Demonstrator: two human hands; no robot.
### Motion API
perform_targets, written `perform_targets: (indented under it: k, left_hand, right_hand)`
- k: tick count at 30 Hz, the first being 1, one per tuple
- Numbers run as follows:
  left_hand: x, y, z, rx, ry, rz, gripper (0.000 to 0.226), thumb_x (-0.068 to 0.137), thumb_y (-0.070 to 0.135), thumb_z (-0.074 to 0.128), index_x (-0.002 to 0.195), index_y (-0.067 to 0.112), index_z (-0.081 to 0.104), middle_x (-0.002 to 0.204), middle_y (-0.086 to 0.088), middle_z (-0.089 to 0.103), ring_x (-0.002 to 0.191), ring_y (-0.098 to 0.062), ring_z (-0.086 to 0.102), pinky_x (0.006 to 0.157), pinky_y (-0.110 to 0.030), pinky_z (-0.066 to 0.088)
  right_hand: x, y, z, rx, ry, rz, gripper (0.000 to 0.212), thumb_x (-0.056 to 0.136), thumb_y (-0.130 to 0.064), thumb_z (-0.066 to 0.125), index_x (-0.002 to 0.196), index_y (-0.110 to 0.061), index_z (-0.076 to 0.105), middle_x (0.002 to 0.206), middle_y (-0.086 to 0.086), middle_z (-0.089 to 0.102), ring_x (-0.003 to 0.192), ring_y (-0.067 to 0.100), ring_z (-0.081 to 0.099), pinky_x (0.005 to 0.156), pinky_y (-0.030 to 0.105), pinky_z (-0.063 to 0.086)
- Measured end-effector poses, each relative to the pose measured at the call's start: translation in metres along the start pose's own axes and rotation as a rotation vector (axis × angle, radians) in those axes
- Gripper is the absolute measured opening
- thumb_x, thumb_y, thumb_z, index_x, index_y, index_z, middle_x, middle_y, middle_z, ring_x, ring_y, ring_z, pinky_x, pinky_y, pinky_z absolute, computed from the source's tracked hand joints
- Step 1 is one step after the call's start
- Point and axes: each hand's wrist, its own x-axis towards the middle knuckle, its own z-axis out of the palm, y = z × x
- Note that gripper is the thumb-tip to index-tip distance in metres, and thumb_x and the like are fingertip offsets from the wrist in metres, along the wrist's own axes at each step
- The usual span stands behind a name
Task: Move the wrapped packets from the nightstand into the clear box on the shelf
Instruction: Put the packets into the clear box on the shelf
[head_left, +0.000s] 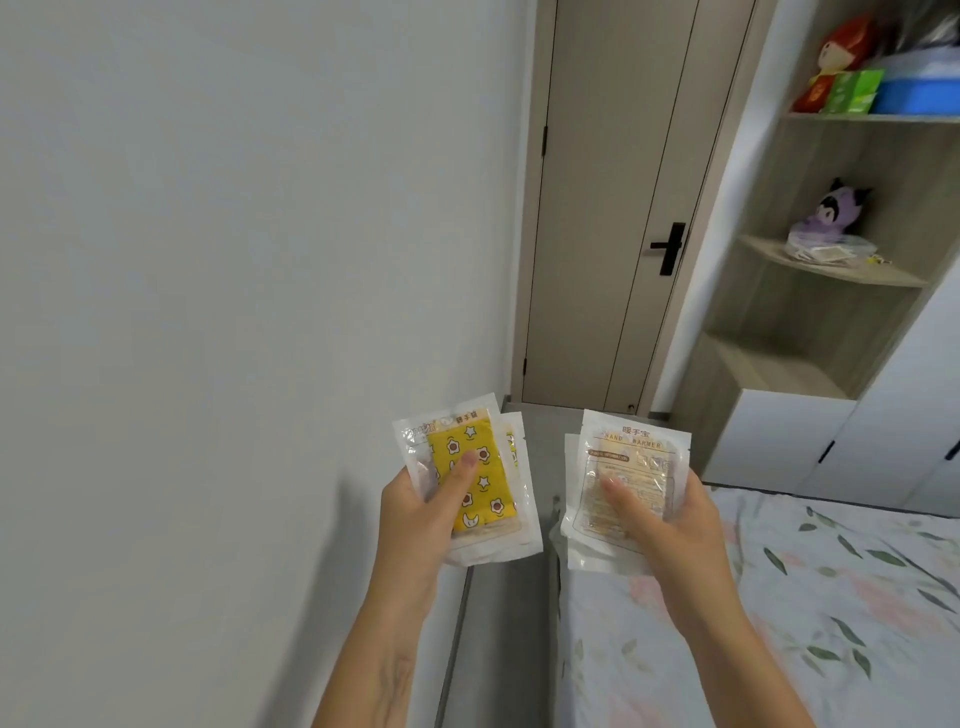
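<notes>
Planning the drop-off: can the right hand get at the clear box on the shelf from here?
Probably not yet: the right hand grips white printed packets over the bed, well short of the clear plastic box on the wooden shelf; nothing blocks the path.

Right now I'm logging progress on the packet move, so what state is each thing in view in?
Left hand: grips a stack of packets.
Yellow-patterned packets: sealed, held up, thumb on top.
Right hand: grips another stack.
Hand warmer packets: sealed, printed side up.
Door: closed.
Clear box: on the shelf, already holding packets.
</notes>
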Motion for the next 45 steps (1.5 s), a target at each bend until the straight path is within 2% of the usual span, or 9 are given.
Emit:
perform_targets:
  k: [3,7,15,17,23,28,31,39,45]
  left_hand:
    - [0.047,-0.006,0.021,-0.004,-0.007,-0.023,0.016,0.083,0.03,0.068,0.096,0.021,0.068,0.079,0.007,0.077,0.074,-0.012,0.074,0.06,-0.027,0.059]
    - [0.125,-0.009,0.05,0.028,-0.064,-0.026,0.018,0.083,0.03,0.067,0.099,0.021,0.068,0.086,0.004,0.077,0.078,-0.016,0.074,0.068,-0.033,0.06]
    - [0.306,-0.016,0.111,0.041,-0.121,-0.002,0.015,0.085,0.03,0.067,0.098,0.022,0.069,0.085,0.004,0.077,0.077,-0.014,0.074,0.066,-0.032,0.059]
    - [0.338,-0.018,0.126,0.047,-0.125,-0.011,0.013,0.084,0.029,0.067,0.096,0.024,0.069,0.082,0.007,0.077,0.075,-0.012,0.074,0.06,-0.027,0.058]
    - [0.399,-0.029,0.162,0.028,-0.092,-0.05,0.014,0.085,0.028,0.066,0.097,0.022,0.07,0.083,0.005,0.077,0.076,-0.014,0.074,0.061,-0.027,0.058]
    - [0.445,-0.041,0.198,0.025,-0.101,-0.075,0.02,0.083,0.03,0.068,0.1,0.021,0.069,0.092,0.0,0.077,0.085,-0.02,0.074,0.079,-0.043,0.059]
    - [0.487,-0.044,0.219,0.024,-0.116,-0.09,0.026,0.083,0.031,0.068,0.105,0.019,0.069,0.096,-0.002,0.076,0.088,-0.022,0.073,0.083,-0.048,0.058]
    - [0.668,-0.035,0.304,0.057,-0.196,0.003,0.018,0.086,0.029,0.067,0.102,0.022,0.069,0.091,0.002,0.077,0.084,-0.018,0.074,0.075,-0.038,0.059]
    - [0.782,-0.012,0.39,0.043,-0.268,0.01,0.017,0.087,0.028,0.066,0.103,0.023,0.067,0.086,0.008,0.076,0.074,-0.008,0.073,0.054,-0.019,0.056]
  right_hand:
    - [0.045,0.011,0.004,0.006,0.027,0.024,0.032,0.078,-0.021,0.076,0.107,-0.026,0.063,0.097,-0.009,0.074,0.084,0.007,0.072,0.064,0.02,0.057]
    - [0.116,0.027,0.017,0.01,0.066,0.037,0.026,0.079,-0.022,0.075,0.097,-0.032,0.06,0.091,-0.016,0.07,0.079,0.001,0.07,0.056,0.014,0.053]
    - [0.295,0.047,0.052,0.055,0.087,0.012,0.03,0.079,-0.02,0.075,0.105,-0.028,0.062,0.096,-0.01,0.073,0.085,0.005,0.071,0.062,0.017,0.056]
    - [0.33,0.05,0.058,0.057,0.09,0.029,0.032,0.078,-0.02,0.076,0.107,-0.024,0.063,0.097,-0.008,0.074,0.086,0.009,0.072,0.064,0.02,0.056]
    - [0.403,0.056,0.057,-0.02,0.036,0.059,0.033,0.08,-0.021,0.075,0.111,-0.022,0.063,0.1,-0.006,0.074,0.088,0.011,0.072,0.069,0.023,0.058]
    - [0.451,0.061,0.035,-0.063,0.064,0.03,0.032,0.079,-0.023,0.076,0.108,-0.024,0.064,0.098,-0.008,0.074,0.088,0.009,0.072,0.072,0.025,0.057]
    - [0.492,0.069,0.031,-0.045,0.095,0.032,0.031,0.078,-0.023,0.076,0.107,-0.025,0.064,0.098,-0.008,0.074,0.089,0.01,0.072,0.074,0.029,0.056]
    - [0.665,0.087,0.06,-0.02,0.135,-0.023,0.029,0.079,-0.02,0.076,0.106,-0.023,0.065,0.098,-0.007,0.075,0.09,0.011,0.072,0.078,0.033,0.057]
    - [0.783,0.077,0.06,-0.035,0.218,-0.031,0.029,0.078,-0.022,0.077,0.105,-0.025,0.065,0.097,-0.01,0.074,0.09,0.011,0.072,0.078,0.034,0.058]
